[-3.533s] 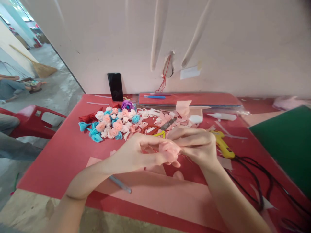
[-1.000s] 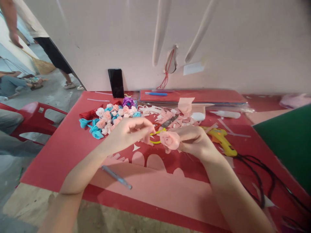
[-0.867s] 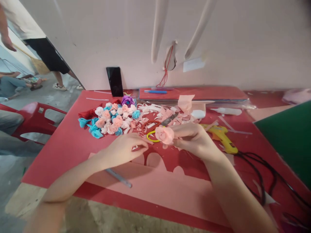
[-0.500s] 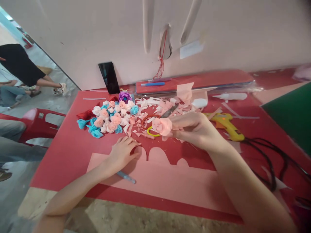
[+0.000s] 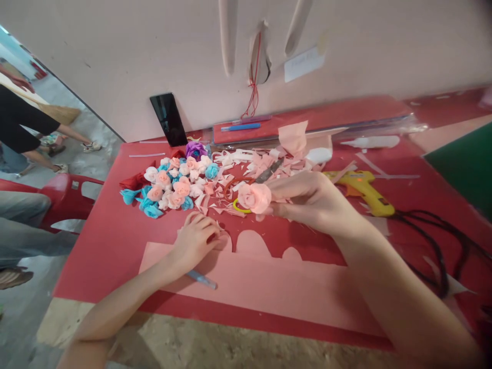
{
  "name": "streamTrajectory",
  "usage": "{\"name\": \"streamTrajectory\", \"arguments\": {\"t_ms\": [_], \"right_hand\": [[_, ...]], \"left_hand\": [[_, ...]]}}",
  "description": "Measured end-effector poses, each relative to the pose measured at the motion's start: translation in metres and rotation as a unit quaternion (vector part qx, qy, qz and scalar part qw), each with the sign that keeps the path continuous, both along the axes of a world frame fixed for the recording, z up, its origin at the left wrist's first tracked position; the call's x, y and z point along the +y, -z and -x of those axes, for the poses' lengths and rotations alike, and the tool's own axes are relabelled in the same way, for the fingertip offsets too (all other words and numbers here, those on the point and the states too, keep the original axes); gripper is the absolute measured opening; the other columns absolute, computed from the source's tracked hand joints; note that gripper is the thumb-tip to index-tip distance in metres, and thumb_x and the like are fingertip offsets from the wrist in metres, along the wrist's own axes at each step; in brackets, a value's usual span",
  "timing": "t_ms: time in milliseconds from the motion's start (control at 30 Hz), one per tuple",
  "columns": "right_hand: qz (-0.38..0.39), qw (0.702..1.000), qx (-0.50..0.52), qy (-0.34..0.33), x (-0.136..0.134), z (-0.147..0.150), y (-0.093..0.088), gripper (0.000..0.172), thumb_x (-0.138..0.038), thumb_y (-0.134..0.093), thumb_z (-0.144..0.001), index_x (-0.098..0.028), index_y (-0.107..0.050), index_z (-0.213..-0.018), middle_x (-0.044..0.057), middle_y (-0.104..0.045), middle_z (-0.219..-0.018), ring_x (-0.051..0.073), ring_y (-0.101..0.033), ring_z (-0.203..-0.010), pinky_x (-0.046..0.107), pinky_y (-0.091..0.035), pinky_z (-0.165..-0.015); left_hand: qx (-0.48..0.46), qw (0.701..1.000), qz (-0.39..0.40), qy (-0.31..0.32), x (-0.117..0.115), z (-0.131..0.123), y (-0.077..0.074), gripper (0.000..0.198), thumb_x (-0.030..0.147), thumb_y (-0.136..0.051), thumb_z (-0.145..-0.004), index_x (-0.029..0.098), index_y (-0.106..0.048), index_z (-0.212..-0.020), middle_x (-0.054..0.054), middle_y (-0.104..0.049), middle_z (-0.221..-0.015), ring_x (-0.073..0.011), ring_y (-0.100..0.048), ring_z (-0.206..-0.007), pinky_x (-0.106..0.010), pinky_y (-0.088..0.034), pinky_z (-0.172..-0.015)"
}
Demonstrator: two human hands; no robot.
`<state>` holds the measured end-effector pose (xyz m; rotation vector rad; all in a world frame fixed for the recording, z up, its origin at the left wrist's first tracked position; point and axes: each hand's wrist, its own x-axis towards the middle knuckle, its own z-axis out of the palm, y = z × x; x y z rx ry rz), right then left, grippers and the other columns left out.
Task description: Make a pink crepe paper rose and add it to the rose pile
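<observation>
Head view: a pink crepe-paper rose (image 5: 254, 197) is held up at the centre of the frame, above a red tabletop (image 5: 100, 241).
The right hand (image 5: 307, 202) grips the rose by its base with closed fingertips, so the base itself is hidden. The left hand (image 5: 196, 241) lies lower left of centre on a pale pink paper sheet (image 5: 269, 287) at its scalloped cut edge. Its fingers are curled, and whether they pinch anything cannot be told. A blue pen (image 5: 203, 280) pokes out from under that wrist, its far end covered. Behind the rose only a yellow loop of scissors (image 5: 239, 207) shows clearly among paper scraps. The heap of small paper roses (image 5: 172, 184) sits left of centre and the yellow glue gun (image 5: 365, 189) to the right. A dark green sheet (image 5: 465, 164) is cut off by the right edge.
</observation>
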<state>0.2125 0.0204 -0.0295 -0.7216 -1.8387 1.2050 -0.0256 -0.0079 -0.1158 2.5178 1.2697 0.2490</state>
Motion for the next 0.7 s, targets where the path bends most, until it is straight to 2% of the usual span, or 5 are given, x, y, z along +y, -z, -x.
{"name": "streamTrajectory", "arguments": {"t_ms": [200,467,600,700], "right_hand": [[-0.008,1.0,0.0,0.0,0.0,0.0,-0.001,0.02,-0.026,-0.063,-0.079,-0.015,-0.067,-0.063,0.002,-0.062,-0.059,0.011,-0.055,-0.055,0.024,-0.043,-0.051],[-0.027,1.0,0.008,0.011,0.0,0.0,0.002,0.015,-0.019,-0.062,-0.078,-0.014,-0.067,-0.064,0.002,-0.064,-0.06,0.01,-0.055,-0.054,0.022,-0.045,-0.051],[-0.006,1.0,0.008,0.013,-0.001,0.0,0.001,0.016,-0.021,-0.065,-0.076,-0.014,-0.068,-0.063,0.002,-0.064,-0.059,0.01,-0.055,-0.054,0.023,-0.045,-0.05],[0.011,1.0,0.017,0.009,-0.001,0.0,0.0,0.014,-0.017,-0.065,-0.076,-0.015,-0.07,-0.063,0.0,-0.064,-0.058,0.009,-0.054,-0.051,0.021,-0.045,-0.049]], "left_hand": [[-0.001,1.0,0.02,0.002,-0.001,0.001,-0.001,0.018,0.021,-0.057,-0.084,0.018,-0.061,-0.066,0.0,-0.068,-0.07,-0.0168,-0.058,-0.077,-0.043,-0.033,-0.096],[-0.015,0.998,0.06,-0.02,0.003,0.004,-0.006,0.013,0.016,-0.057,-0.082,0.017,-0.062,-0.07,-0.001,-0.066,-0.075,-0.0155,-0.06,-0.076,-0.05,-0.025,-0.105],[-0.033,0.995,0.091,-0.021,0.006,0.006,-0.005,0.015,0.023,-0.059,-0.081,0.018,-0.059,-0.067,0.0,-0.065,-0.071,-0.0162,-0.058,-0.075,-0.05,-0.028,-0.104],[-0.058,0.991,0.114,-0.025,0.007,0.006,-0.01,0.014,0.023,-0.059,-0.08,0.018,-0.058,-0.066,0.001,-0.065,-0.072,-0.0163,-0.058,-0.077,-0.049,-0.032,-0.101]]}}
